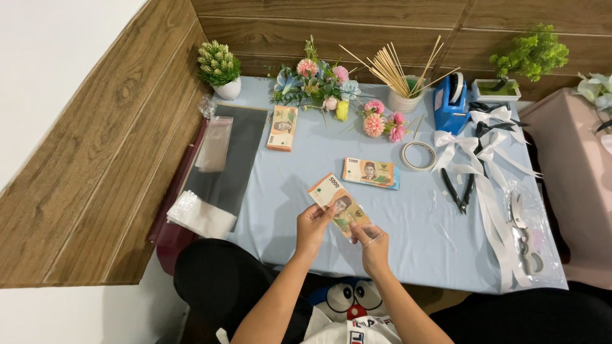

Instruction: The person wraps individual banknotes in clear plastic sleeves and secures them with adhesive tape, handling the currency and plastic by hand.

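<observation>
A tan banknote (333, 196) is held above the pale blue table (408, 236) by both hands. My left hand (312, 227) pinches its lower left edge. At its lower right end, my right hand (371, 244) grips the note together with what looks like a clear plastic sleeve (364, 224). A stack of similar banknotes (371, 172) lies flat just beyond, and another stack (282, 128) lies farther back to the left.
Artificial flowers (317, 86), a cup of wooden skewers (404, 95), a blue tape dispenser (450, 102), a tape roll (418, 155), pliers (458, 190) and white ribbons (488, 162) crowd the back and right. Clear plastic sleeves (201, 215) lie on a dark sheet (229, 162) at left.
</observation>
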